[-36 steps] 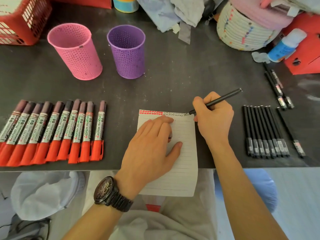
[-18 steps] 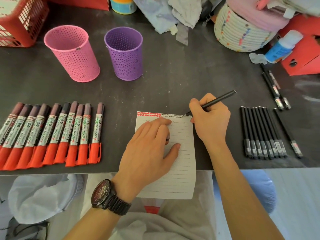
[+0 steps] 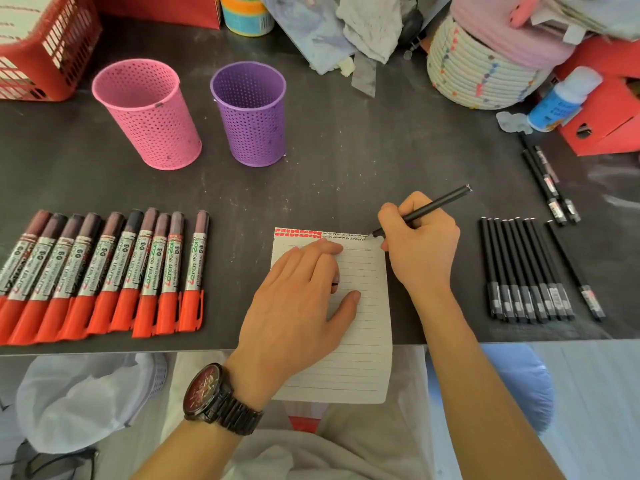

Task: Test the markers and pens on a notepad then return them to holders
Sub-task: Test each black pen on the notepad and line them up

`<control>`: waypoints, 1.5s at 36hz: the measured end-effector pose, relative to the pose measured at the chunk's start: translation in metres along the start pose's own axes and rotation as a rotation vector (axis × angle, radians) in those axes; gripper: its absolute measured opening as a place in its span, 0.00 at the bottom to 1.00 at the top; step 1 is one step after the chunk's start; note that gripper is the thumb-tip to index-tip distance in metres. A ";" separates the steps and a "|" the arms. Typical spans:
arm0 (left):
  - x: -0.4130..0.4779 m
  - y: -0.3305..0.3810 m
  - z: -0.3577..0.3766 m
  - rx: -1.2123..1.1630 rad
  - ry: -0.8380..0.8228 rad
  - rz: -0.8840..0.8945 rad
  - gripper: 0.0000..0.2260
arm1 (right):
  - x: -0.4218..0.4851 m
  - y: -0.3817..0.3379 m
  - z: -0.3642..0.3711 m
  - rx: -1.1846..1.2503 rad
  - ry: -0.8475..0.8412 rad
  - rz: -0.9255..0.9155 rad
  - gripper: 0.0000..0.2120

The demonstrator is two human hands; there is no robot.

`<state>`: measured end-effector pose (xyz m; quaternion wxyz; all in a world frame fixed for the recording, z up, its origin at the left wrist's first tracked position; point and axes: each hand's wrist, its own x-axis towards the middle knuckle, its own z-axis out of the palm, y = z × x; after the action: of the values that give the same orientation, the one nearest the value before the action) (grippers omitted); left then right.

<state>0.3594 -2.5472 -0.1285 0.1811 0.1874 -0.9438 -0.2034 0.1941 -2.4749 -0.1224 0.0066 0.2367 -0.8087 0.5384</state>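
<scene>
A lined notepad (image 3: 360, 341) lies at the table's front edge, with red marks and small black scribbles along its top line. My left hand (image 3: 298, 306) lies flat on it; something small and dark shows under the fingers. My right hand (image 3: 420, 244) grips a black pen (image 3: 433, 206), its tip touching the pad's top right corner. A row of several red-capped markers (image 3: 104, 271) lies to the left. Several black pens (image 3: 523, 271) lie in a row to the right. A pink holder (image 3: 149, 112) and a purple holder (image 3: 251, 112) stand behind, both with nothing in them.
A few more black pens (image 3: 547, 181) lie at the far right. A red basket (image 3: 45, 46) stands at the back left. A woven basket (image 3: 478, 74), a blue-and-white bottle (image 3: 561, 98), red boxes (image 3: 609, 116) and cloths crowd the back right.
The pen tip has crept rightward along the pad's top line to its right corner. My left hand stays pressed on the pad.
</scene>
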 end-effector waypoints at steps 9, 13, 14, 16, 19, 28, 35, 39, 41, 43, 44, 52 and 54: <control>0.000 -0.001 0.002 0.007 -0.001 -0.008 0.13 | 0.000 -0.002 -0.001 -0.001 -0.003 0.002 0.17; 0.000 -0.001 0.001 0.000 0.000 -0.009 0.13 | 0.000 -0.002 -0.001 0.004 0.000 0.003 0.18; 0.000 -0.001 0.002 0.000 -0.002 -0.010 0.13 | 0.000 -0.002 -0.001 0.004 -0.002 0.000 0.18; 0.000 -0.001 0.001 -0.002 -0.005 -0.012 0.13 | 0.000 -0.002 -0.001 0.001 -0.001 -0.004 0.18; 0.000 0.000 0.000 -0.010 -0.007 -0.013 0.12 | 0.000 -0.001 -0.001 0.009 -0.001 -0.010 0.18; 0.000 0.000 0.000 0.001 0.001 -0.014 0.13 | 0.001 0.002 0.000 -0.006 0.018 -0.042 0.19; 0.000 0.001 -0.001 0.002 0.006 -0.012 0.14 | 0.001 0.003 0.001 -0.018 0.025 -0.035 0.18; 0.000 0.000 -0.001 -0.006 -0.009 -0.025 0.13 | 0.002 0.004 0.000 0.019 0.053 0.003 0.17; 0.001 0.000 0.000 -0.009 -0.009 -0.034 0.13 | 0.002 0.005 -0.001 0.066 0.062 0.040 0.17; 0.000 -0.001 0.000 -0.005 -0.009 -0.035 0.13 | 0.002 0.005 -0.002 0.109 0.072 0.076 0.18; 0.000 -0.001 0.001 -0.001 -0.012 -0.035 0.13 | 0.002 0.005 -0.003 0.125 0.076 0.093 0.18; -0.001 -0.006 -0.007 -0.189 -0.010 -0.072 0.06 | -0.002 -0.008 -0.008 0.322 0.060 0.158 0.18; -0.001 -0.008 -0.009 -0.291 0.002 -0.087 0.06 | -0.004 -0.011 -0.013 0.473 -0.001 0.182 0.14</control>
<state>0.3663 -2.5567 -0.1250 0.1984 0.2003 -0.8951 -0.3454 0.1986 -2.4652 -0.1080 -0.0979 0.1580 -0.6782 0.7110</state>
